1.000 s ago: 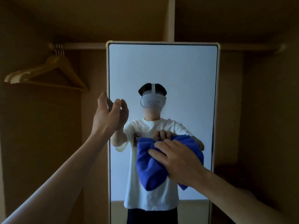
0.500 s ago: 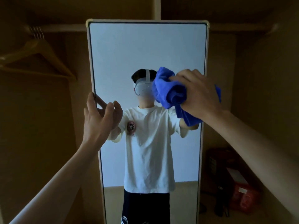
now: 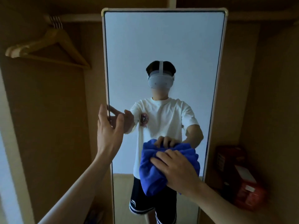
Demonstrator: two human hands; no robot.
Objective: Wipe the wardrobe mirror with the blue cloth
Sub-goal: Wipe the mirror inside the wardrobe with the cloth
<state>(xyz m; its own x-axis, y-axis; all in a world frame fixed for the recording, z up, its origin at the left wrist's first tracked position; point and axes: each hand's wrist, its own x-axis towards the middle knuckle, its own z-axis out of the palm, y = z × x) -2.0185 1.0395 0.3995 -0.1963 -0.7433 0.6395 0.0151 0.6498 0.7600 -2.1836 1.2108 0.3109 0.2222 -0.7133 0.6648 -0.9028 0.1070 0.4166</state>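
Brown wooden panels close in on the left, right and overhead, dim and matt, the inside of a wardrobe.

One right hand [image 3: 176, 172] grips the one soft, bunched blue cloth [image 3: 150, 175]. Its fingers curl into the folds and hold the wad flat against the glass, in the lower right part of the pane. The cloth looks thick and fleecy, gathered into a rounded lump with a loose fold hanging below the palm.

It lies on one tall rectangular mirror [image 3: 161, 46] with a thin pale frame and rounded top corners, standing upright in the middle of the wardrobe. The glass is smooth and bright (it gives back a person in a white T-shirt, dark shorts and a white headset, with both hands doubled).

One left hand [image 3: 108, 128] is raised at the mirror's left edge, about halfway up. Its fingers are loosely spread and hold nothing. Whether a fingertip touches the frame I cannot tell.

Far left, a bunch of pale wooden clothes hangers [image 3: 48, 42] hangs from one round wooden rail [image 3: 77, 17]. Their metal hooks crowd together, three or four, too close to count surely.

Low on the right, beside the mirror's frame, stand two red cardboard boxes [image 3: 247, 188], the nearer one with white labels.
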